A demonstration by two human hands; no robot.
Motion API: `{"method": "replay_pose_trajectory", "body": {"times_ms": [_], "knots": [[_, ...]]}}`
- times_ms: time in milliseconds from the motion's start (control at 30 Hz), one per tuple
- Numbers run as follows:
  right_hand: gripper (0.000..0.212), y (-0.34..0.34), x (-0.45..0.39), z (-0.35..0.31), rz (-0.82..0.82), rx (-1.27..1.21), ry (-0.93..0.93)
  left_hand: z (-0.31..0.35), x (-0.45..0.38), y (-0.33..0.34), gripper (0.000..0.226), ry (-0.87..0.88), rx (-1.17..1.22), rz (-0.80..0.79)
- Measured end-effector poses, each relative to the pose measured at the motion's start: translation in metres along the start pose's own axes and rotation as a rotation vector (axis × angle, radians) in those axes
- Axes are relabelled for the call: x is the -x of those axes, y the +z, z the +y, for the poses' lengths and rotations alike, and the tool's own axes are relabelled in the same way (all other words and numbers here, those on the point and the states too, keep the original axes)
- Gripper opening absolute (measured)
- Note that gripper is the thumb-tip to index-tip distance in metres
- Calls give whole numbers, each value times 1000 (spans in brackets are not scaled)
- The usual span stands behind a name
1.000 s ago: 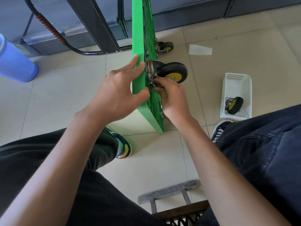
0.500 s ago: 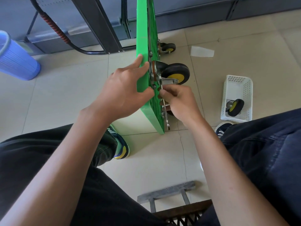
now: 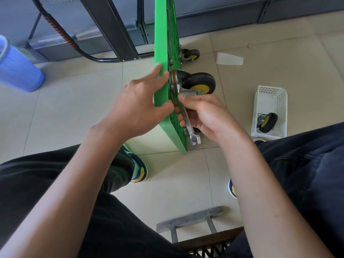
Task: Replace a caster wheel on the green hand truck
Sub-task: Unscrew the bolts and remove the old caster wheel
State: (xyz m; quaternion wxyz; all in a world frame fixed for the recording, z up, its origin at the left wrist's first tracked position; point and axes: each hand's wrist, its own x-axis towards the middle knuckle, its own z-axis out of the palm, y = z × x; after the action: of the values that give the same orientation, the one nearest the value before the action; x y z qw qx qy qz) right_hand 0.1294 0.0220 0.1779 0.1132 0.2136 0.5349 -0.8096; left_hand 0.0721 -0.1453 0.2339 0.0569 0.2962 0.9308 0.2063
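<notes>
The green hand truck stands on its edge on the tiled floor, underside facing right. A black caster wheel with a yellow hub sits on that underside by its metal bracket. My left hand holds the platform's smooth face and edge, fingers stretched up along it, thumb on the rim. My right hand grips a silver wrench whose upper end sits at the caster's mounting plate; its free end points down. A second caster shows farther back on the truck.
A white plastic basket on the floor at right holds another black and yellow caster. A blue bin stands at left. Dark shelving posts and a cable rise behind. A wooden stool edge lies between my knees.
My right hand has slid down from the caster bracket to lower on the wrench, so the wrench's free end now shows below it. My left hand still holds the platform.
</notes>
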Motion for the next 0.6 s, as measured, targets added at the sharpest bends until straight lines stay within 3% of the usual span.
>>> {"method": "replay_pose_trajectory", "body": {"times_ms": [333, 600], "knots": [[24, 14, -5, -4, 52, 60, -37, 1, 1, 0, 73, 2, 9, 13], [13, 8, -11, 7, 113, 324, -126, 3, 0, 0, 73, -4, 9, 15]]}}
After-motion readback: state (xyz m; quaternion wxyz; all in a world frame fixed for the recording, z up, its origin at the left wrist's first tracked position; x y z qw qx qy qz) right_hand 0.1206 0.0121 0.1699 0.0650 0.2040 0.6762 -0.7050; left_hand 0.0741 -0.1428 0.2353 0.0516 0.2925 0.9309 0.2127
